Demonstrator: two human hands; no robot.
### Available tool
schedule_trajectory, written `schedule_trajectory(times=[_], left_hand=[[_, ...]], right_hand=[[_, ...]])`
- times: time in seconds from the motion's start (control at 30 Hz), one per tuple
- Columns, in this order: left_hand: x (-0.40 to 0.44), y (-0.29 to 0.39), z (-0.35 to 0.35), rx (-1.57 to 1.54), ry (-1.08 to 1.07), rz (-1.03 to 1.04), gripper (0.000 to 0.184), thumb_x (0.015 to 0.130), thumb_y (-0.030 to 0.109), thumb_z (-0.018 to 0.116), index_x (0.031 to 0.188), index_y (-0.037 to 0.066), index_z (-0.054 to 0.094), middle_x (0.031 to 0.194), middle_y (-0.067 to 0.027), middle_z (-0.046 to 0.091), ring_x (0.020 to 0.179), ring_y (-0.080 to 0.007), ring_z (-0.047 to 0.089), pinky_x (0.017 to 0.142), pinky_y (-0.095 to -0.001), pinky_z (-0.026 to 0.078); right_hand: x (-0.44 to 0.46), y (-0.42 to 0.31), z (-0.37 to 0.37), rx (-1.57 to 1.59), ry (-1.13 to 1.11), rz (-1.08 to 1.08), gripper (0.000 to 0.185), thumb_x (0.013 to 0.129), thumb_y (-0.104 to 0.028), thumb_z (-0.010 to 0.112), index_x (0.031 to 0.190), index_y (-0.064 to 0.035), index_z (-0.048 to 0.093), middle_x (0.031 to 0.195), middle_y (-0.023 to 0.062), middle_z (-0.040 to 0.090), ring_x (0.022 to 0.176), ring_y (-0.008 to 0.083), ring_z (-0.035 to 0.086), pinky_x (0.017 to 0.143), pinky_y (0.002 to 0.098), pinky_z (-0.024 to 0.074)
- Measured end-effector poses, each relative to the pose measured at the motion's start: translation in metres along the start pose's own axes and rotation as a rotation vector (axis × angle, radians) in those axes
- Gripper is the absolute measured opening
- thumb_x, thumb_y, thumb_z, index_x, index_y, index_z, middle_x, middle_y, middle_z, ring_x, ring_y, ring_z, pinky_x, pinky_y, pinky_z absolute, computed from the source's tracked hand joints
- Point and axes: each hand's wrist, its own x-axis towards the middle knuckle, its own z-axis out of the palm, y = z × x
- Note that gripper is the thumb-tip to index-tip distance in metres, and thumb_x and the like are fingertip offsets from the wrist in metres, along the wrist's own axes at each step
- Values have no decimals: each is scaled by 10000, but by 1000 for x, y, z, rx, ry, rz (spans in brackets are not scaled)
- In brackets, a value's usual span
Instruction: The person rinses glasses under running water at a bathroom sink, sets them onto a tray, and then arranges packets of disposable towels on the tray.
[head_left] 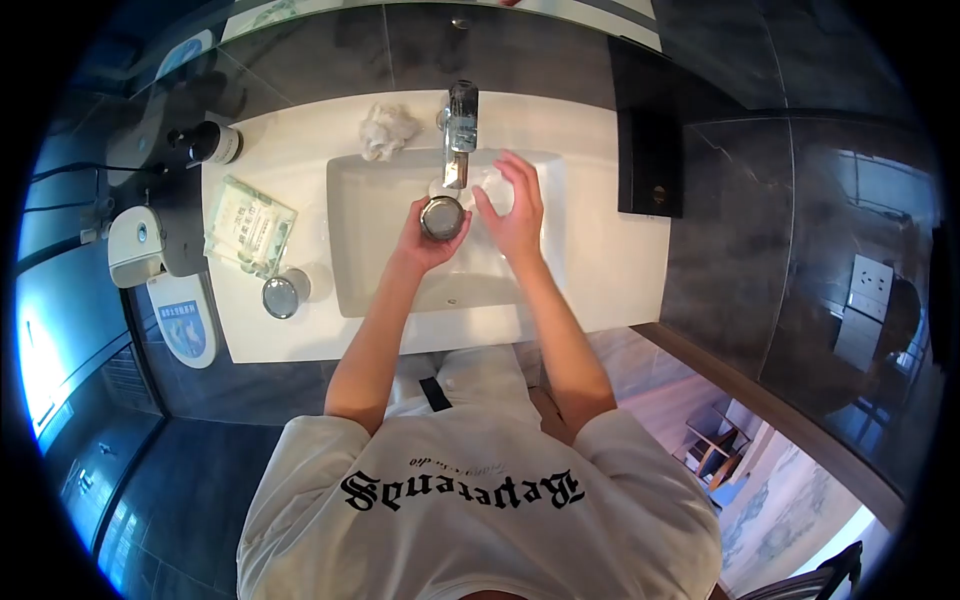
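My left hand [427, 244] is wrapped round a small round container with a shiny grey top [442, 217], held over the sink just below the faucet spout. Whether that top is a lid or an open mouth, I cannot tell. To its right, my right hand [515, 212] is raised over the basin with its fingers curved and apart, holding nothing that I can see. The chrome faucet [461, 120] stands at the back of the white sink [385, 275], its spout between and above the two hands.
A white mesh bath puff [388, 131] lies behind the basin. On the left of the counter [275, 343] are a dark bottle [213, 143], a green-and-white packet [250, 226] and a second grey-topped round container [284, 295]. A black box-like object [650, 163] occupies the right end.
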Motion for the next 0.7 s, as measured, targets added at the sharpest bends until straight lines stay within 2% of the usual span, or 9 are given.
schedule_trajectory(times=[0.03, 0.07, 0.13, 0.2, 0.27, 0.3, 0.47, 0.63, 0.7], left_hand=[[2, 2, 3, -14, 6, 4, 537, 956, 429, 611, 1297, 15, 599, 1250, -192, 638, 1156, -350, 636, 1001, -454, 579], [3, 4, 5, -16, 8, 12, 537, 956, 429, 611, 1297, 15, 599, 1250, -192, 638, 1156, -350, 636, 1001, -454, 579], [10, 7, 9, -75, 19, -11, 496, 934, 407, 651, 1262, 36, 634, 1223, -171, 662, 1131, -329, 643, 1032, -435, 557], [13, 13, 11, -73, -15, -1, 506, 934, 407, 654, 1275, 34, 625, 1234, -175, 652, 1138, -332, 637, 1029, -436, 559], [19, 15, 14, -70, -50, 6, 517, 934, 406, 657, 1289, 33, 616, 1246, -178, 643, 1146, -336, 631, 1025, -437, 560], [17, 15, 17, -86, -65, 4, 531, 952, 415, 635, 1310, 26, 589, 1250, -189, 627, 1138, -348, 626, 1000, -444, 570], [18, 17, 26, -111, -67, -34, 557, 969, 426, 612, 1338, 13, 553, 1263, -208, 601, 1135, -361, 612, 960, -450, 582], [22, 17, 29, -140, -92, -48, 568, 947, 402, 649, 1337, 0, 549, 1281, -219, 581, 1141, -360, 598, 934, -444, 588], [20, 18, 31, -154, -94, -80, 526, 931, 372, 664, 1306, 12, 584, 1248, -193, 603, 1140, -340, 600, 927, -431, 590]], right_hand=[[16, 1, 2, -49, 27, -161, 508, 797, -49, 822, 1272, -41, 643, 1411, 146, 583, 1290, 341, 584, 1034, 403, 517], [31, 0, 4, -41, 24, -161, 508, 797, -49, 822, 1272, -41, 643, 1411, 146, 583, 1290, 341, 584, 1034, 403, 517], [60, -1, 8, -88, -47, -404, 533, 788, -6, 805, 1295, -53, 646, 1448, 140, 571, 1360, 340, 543, 1062, 407, 512], [76, 1, 16, -95, -98, -412, 519, 772, 44, 787, 1269, -51, 671, 1424, 118, 604, 1371, 326, 543, 1068, 404, 528], [86, 9, 26, -164, -113, -567, 476, 747, 75, 777, 1204, -41, 707, 1348, 96, 659, 1319, 307, 592, 1037, 392, 560], [89, 4, 26, -175, -94, -572, 444, 748, 81, 771, 1171, -43, 726, 1273, 89, 702, 1267, 294, 634, 989, 374, 590], [91, 11, 33, -186, -54, -598, 435, 767, 79, 762, 1181, -51, 727, 1255, 95, 712, 1234, 293, 655, 970, 372, 599], [95, 8, 33, -190, -35, -589, 420, 776, 67, 766, 1176, -54, 731, 1243, 94, 720, 1212, 292, 670, 963, 368, 601], [96, 10, 34, -187, -27, -599, 418, 779, 64, 768, 1178, -56, 731, 1235, 92, 724, 1208, 289, 672, 962, 366, 599]])
